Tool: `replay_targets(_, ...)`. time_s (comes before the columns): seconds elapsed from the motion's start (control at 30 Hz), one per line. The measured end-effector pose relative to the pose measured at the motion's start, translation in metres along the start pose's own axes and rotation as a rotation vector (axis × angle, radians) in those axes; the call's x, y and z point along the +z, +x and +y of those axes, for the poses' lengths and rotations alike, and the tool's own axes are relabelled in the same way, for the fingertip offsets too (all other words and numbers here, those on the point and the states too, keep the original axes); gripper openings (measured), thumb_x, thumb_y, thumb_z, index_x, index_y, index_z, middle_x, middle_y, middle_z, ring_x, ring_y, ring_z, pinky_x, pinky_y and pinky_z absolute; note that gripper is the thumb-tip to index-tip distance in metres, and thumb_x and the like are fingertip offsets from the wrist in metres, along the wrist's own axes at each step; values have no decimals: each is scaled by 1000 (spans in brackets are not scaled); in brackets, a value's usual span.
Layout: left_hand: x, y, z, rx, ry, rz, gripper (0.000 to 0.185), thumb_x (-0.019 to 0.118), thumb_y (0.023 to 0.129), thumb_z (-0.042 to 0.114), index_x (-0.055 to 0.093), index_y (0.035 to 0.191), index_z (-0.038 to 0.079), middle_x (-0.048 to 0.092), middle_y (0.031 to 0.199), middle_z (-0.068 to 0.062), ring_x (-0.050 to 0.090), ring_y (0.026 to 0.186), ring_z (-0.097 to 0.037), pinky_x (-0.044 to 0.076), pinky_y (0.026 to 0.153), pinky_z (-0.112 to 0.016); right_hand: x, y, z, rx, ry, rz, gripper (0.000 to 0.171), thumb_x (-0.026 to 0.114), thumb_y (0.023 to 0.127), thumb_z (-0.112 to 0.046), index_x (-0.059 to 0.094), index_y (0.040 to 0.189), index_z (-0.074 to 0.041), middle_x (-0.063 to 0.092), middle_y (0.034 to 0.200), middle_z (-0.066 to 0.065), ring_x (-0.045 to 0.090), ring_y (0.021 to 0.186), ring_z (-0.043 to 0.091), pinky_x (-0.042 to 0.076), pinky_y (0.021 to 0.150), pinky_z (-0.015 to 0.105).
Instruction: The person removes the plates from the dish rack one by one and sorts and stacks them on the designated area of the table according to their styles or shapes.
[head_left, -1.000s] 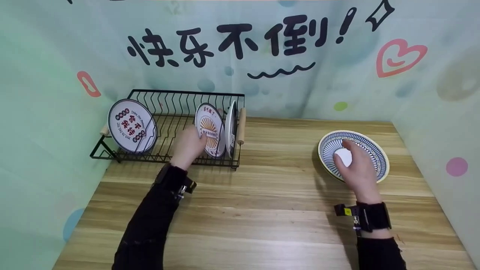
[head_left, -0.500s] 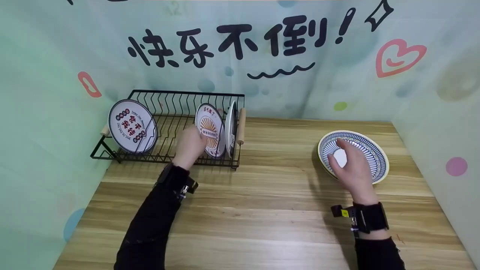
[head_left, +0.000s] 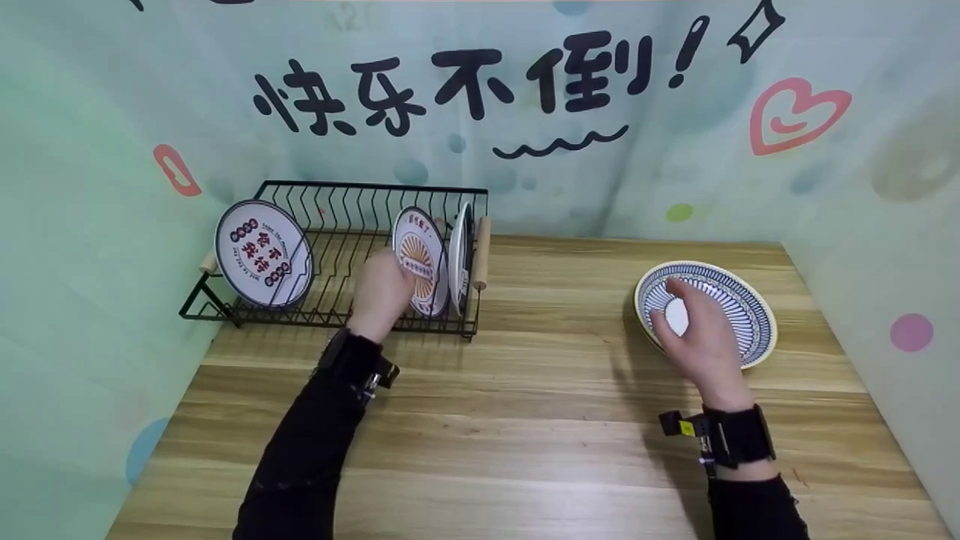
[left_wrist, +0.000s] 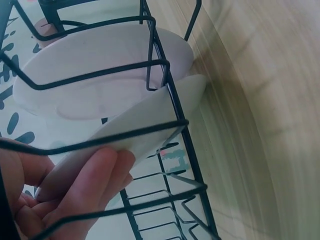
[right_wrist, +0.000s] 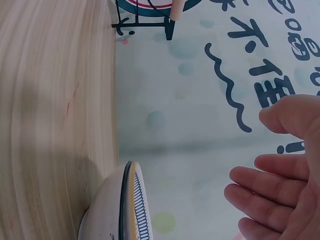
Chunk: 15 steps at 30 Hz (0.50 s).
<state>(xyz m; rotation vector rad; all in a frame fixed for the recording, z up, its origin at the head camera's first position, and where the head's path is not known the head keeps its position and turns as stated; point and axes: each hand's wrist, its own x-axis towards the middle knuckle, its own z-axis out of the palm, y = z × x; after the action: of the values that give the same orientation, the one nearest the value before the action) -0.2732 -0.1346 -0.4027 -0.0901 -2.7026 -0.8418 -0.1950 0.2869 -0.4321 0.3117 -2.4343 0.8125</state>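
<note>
Head view: left hand (head_left: 381, 294) fingers (left_wrist: 95, 175) clamped on orange-patterned plate (head_left: 420, 259) standing in black dish rack (head_left: 330, 225). Right hand (head_left: 701, 339) fingers (right_wrist: 260, 180) apart and relaxed, just above blue-striped bowl (head_left: 739, 300).

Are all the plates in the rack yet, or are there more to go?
Not all. Three plates stand in the black rack already: a red-lettered plate at its left end and a white plate at its right. The left hand holds the third, the orange-patterned plate, in its slot. One is left: the blue-striped plate on the table, with the right hand open over it, not gripping.
</note>
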Motion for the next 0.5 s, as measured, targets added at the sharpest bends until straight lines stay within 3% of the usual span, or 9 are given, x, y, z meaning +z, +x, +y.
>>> replay_targets(0.3,-2,-4,5,-25,15,9,11,55,89,2,61,91,-7,64,81,-19,62,68,-33,52,56,-44,1,1,-11,-71,1,21,49,73,85,-9,57,129,8,63,122,25,55,115,42,40,102,52)
replay_targets(0.5,-4,-5,8,18,56,52,13,54,91,1,60,93,-10,64,78,-20,62,64,-34,53,54,-43,2,-1,-16,-99,10,33,51,73,85,-10,56,131,7,61,125,25,55,117,42,40,103,52)
